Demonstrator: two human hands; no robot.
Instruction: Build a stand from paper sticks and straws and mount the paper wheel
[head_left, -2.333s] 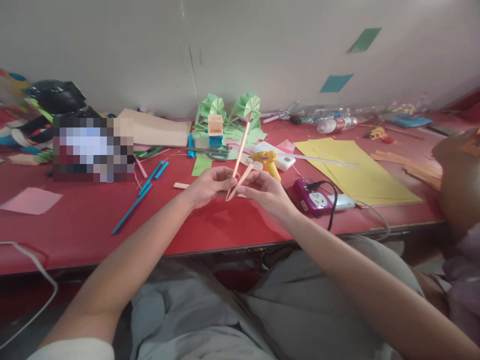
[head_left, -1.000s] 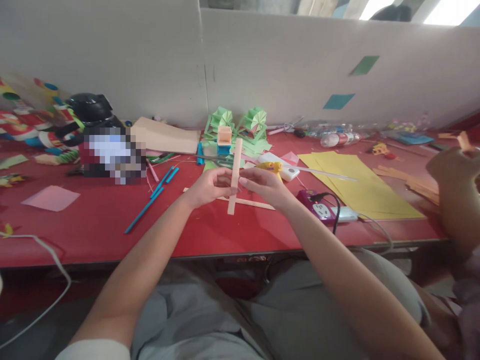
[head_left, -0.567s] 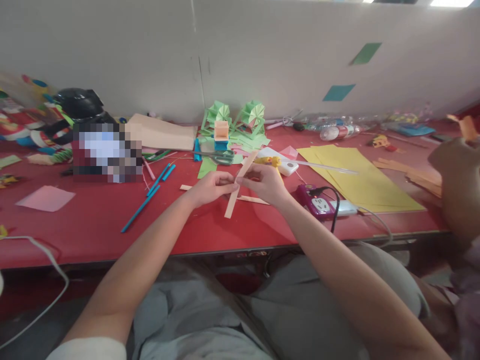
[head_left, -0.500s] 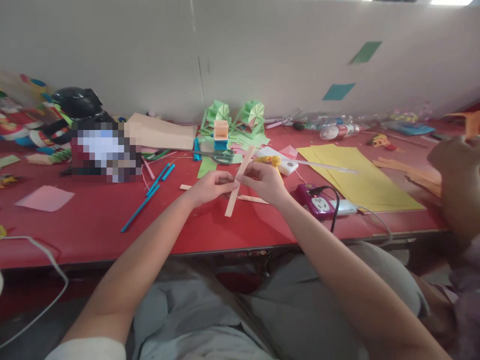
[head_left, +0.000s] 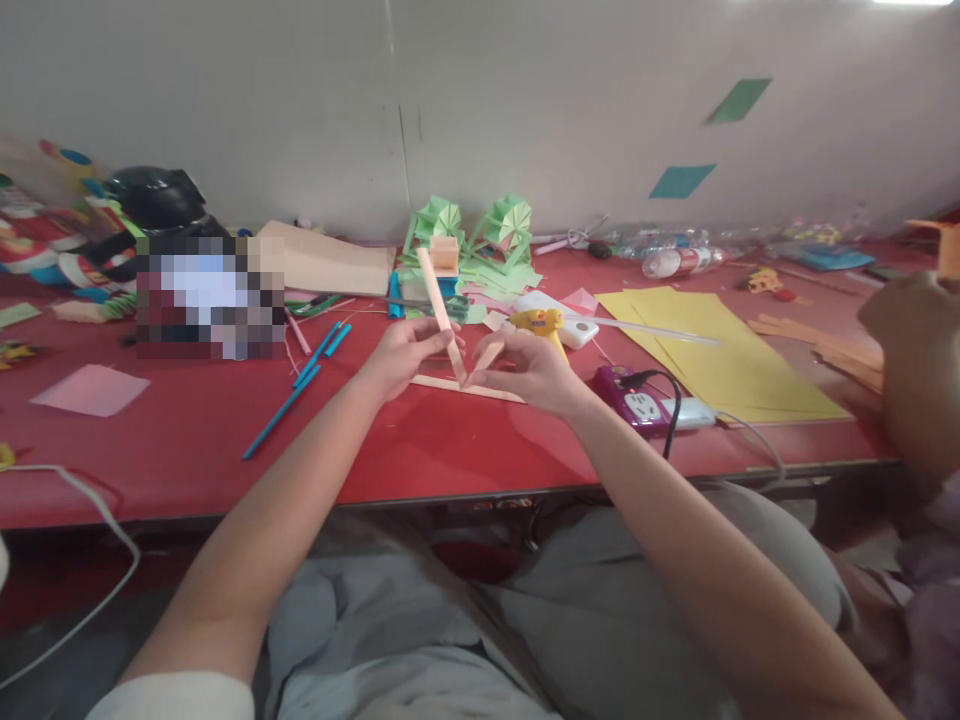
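Note:
A pale peach paper strip (head_left: 434, 295) is bent into a V between my hands, its point low above the table. My left hand (head_left: 403, 358) pinches the longer arm, which rises up and to the left. The shorter arm is pinched by my right hand (head_left: 534, 372), which partly hides it. Beneath the V, a second flat pale strip (head_left: 492, 392) lies across the red table (head_left: 442, 455). Just behind my right hand is a yellow glue gun (head_left: 541, 319) with a clear glue stick. Scissors and a small peach box (head_left: 445, 256) stand behind my left hand.
Blue paper tubes (head_left: 281, 413) lie to the left. At right are a purple power adapter (head_left: 628, 402) with cables and yellow sheets (head_left: 720, 350). Green paper wheels (head_left: 507, 230) stand near the wall. Another person's hand (head_left: 907, 300) is at the far right.
The strip, held straight and slanting before, is now bent into a V. My left hand's end has swung up and to the left, and the hands have moved slightly apart.

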